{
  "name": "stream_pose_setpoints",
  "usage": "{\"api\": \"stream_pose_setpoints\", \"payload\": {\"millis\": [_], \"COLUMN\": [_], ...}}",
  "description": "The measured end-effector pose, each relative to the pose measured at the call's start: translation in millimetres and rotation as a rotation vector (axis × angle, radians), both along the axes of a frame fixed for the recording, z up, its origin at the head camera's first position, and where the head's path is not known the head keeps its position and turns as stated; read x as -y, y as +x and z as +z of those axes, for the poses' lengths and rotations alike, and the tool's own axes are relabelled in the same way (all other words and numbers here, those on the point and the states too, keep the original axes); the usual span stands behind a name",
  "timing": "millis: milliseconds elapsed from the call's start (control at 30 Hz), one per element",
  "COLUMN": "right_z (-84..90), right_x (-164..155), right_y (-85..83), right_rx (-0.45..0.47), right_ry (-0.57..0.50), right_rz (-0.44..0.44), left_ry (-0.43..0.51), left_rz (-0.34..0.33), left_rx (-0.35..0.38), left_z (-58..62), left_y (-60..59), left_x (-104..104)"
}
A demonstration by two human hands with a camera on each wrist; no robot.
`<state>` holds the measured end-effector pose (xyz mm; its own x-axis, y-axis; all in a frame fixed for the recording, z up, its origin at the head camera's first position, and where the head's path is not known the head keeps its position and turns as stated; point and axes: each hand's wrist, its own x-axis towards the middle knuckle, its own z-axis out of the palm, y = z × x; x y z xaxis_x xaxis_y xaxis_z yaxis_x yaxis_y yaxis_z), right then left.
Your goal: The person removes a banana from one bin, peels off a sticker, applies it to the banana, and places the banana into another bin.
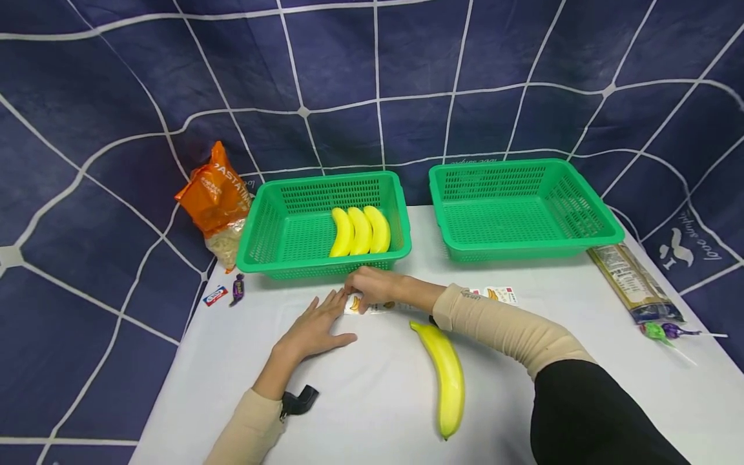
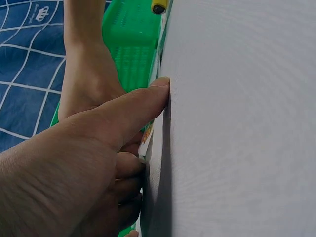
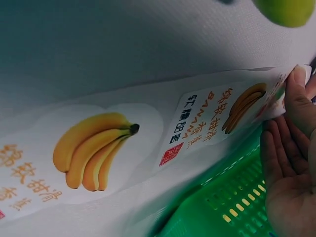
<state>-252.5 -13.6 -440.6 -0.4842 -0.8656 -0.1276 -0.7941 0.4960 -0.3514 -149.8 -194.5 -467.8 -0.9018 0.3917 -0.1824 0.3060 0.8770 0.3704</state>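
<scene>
Your right hand (image 1: 372, 289) pinches the white banana-printed sticker strip (image 1: 372, 306) near the green mesh basket (image 1: 273, 223), while your left hand (image 1: 314, 329) lies flat with straight fingers, steadying it on the white worktop (image 1: 360, 400).

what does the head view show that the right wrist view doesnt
Only the head view shows the loose banana on the table, three bananas in the left green basket, the right green basket, and the orange pasta bag. Only the right wrist view shows the label strip's printed banana pictures and writing clearly. Both show the left hand and the strip the right hand pinches.
</scene>
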Motion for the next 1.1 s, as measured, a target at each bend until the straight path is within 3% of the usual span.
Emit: {"api": "stream_pose_setpoints", "payload": {"millis": [300,733,900,1100], "right_z": [-0.9,-0.9,2.9,11.1], "right_x": [7,8,7,5], "right_y": [1.9,4.5,5.8,4.2], "right_rx": [-0.002,-0.117,-0.092,0.009], "right_ry": [0.001,-0.024,-0.028,-0.062], "right_rz": [-0.007,-0.004,-0.010,-0.044], "left_ry": [0.054,0.037,0.056,0.032], "left_rz": [-0.008,-0.023,-0.020,-0.012], "left_rx": [0.018,-0.009,-0.004,0.004], "left_z": [2.9,1.0,0.9,0.9], "left_y": [2.0,0.5,0.9,-0.7], "left_x": [2,6,6,6]}}
